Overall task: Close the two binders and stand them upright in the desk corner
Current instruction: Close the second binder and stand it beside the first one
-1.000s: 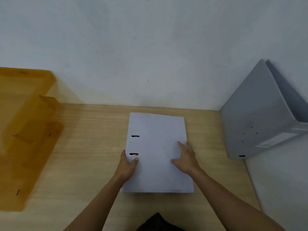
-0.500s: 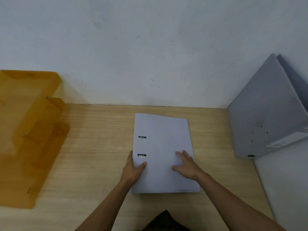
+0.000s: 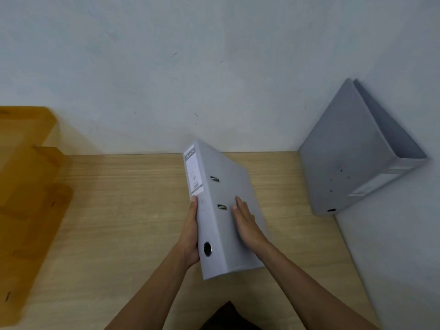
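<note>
A closed grey lever-arch binder (image 3: 223, 186) is tilted up off the wooden desk (image 3: 133, 210), its labelled spine facing up and left. My left hand (image 3: 191, 234) grips the spine from the left side. My right hand (image 3: 245, 222) presses flat on the front cover with fingers spread. A second grey binder (image 3: 352, 158) stands in the right desk corner, leaning against the right wall with its spine toward me.
An orange translucent tray stack (image 3: 28, 186) fills the desk's left side. The white back wall (image 3: 190, 67) and the right wall (image 3: 404, 234) meet behind the standing binder. Something dark (image 3: 226, 315) shows at the bottom edge.
The binder lay flat on the desk under both hands; now its spine side is lifted and it is tilted up, with my left hand wrapped on the spine.
</note>
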A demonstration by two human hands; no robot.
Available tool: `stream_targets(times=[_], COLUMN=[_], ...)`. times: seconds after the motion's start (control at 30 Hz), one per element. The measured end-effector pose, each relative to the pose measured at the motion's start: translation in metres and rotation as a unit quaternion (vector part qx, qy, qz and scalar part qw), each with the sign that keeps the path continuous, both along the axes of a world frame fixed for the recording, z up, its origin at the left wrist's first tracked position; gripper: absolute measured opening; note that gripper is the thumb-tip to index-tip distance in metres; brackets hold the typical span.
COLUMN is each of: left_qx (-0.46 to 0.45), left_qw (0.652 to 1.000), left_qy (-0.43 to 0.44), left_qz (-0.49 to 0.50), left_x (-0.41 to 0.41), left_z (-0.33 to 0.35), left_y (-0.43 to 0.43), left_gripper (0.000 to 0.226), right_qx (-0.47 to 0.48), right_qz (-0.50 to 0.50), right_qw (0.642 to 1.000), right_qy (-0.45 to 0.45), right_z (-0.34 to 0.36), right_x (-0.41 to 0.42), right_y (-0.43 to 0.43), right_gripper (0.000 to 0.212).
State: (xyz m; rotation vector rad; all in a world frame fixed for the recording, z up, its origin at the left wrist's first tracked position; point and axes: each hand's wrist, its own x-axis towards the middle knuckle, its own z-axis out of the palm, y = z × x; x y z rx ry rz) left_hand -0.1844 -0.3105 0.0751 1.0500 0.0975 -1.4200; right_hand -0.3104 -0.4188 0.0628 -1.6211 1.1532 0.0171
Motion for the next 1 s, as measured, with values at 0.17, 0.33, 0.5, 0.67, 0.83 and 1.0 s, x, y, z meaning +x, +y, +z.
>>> stream_targets(times=[0.17, 0.33, 0.5, 0.67, 0.83, 1.0], left_qx=[-0.04, -0.095, -0.157, -0.148, -0.14, -0.136], left_qw=[0.994, 0.976, 0.942, 0.887, 0.855, 0.842], left_qy=[-0.074, -0.164, -0.265, -0.404, -0.456, -0.463], left_qz=[-0.07, -0.105, -0.131, -0.168, -0.204, -0.244], left_x=[-0.016, -0.036, -0.041, -0.057, -0.095, -0.129], left_z=[0.026, 0.042, 0.062, 0.059, 0.032, 0.022], left_y=[-0.016, -0.022, -0.041, -0.073, -0.094, -0.116], left_gripper=[0.058, 0.055, 0.063, 0.086, 0.091, 0.11], right_qx=[0.076, 0.089, -0.036, -0.103, -0.091, -0.095], right_qz=[-0.073, -0.052, 0.0, -0.014, -0.045, -0.094], right_qw=[0.987, 0.971, 0.963, 0.958, 0.961, 0.962], right_qy=[-0.124, -0.214, -0.269, -0.266, -0.256, -0.237], right_z=[0.023, 0.056, 0.113, 0.124, 0.094, 0.072], right_x=[-0.01, -0.03, -0.051, -0.086, -0.136, -0.178], right_y=[0.0, -0.012, -0.04, -0.06, -0.063, -0.075], right_gripper=[0.085, 0.073, 0.075, 0.076, 0.075, 0.066])
